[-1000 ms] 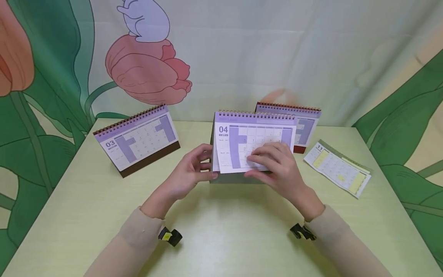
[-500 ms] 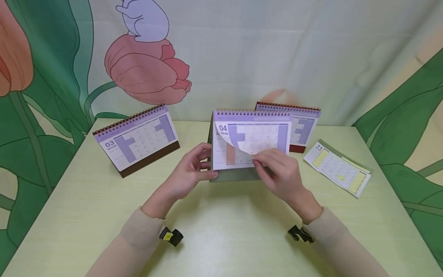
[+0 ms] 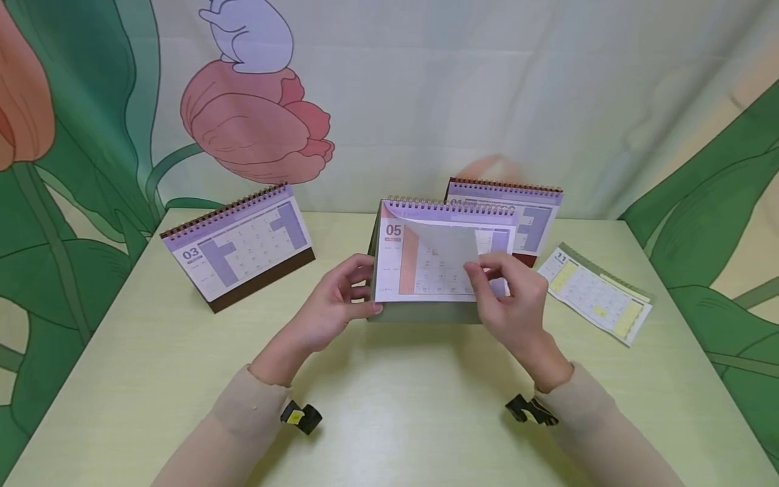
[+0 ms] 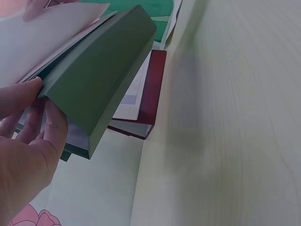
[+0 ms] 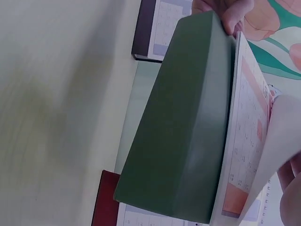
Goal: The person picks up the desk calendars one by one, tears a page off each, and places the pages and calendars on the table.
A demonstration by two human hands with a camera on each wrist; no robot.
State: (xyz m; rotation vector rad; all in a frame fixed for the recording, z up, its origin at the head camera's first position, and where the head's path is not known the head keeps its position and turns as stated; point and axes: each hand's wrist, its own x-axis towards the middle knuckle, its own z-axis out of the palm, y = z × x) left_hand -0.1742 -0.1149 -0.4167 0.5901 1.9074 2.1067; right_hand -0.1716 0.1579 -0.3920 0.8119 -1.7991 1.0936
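Observation:
A desk calendar (image 3: 426, 312) with a green base stands at the middle of the table. My left hand (image 3: 364, 289) grips its left edge, thumb in front and fingers behind. With my right hand (image 3: 485, 274) I pinch the lower edge of the lifted page (image 3: 450, 247), which curls upward. The page marked 05 (image 3: 404, 270) shows beneath it. In the left wrist view my left hand (image 4: 23, 141) holds the green base (image 4: 99, 80). The right wrist view shows the green base (image 5: 188, 122) and the lifted page (image 5: 277, 146).
A brown-based calendar (image 3: 237, 247) marked 03 stands at the left. Another one with a dark red base (image 3: 532, 220) stands just behind the green one. A yellow calendar sheet (image 3: 596, 294) marked 11 lies flat at the right. The pale table (image 3: 389, 406) meets a flower-print backdrop.
My right hand has peeled the 04 page up from its bottom edge toward the spiral, baring the 05 page. The left hand has kept its grip.

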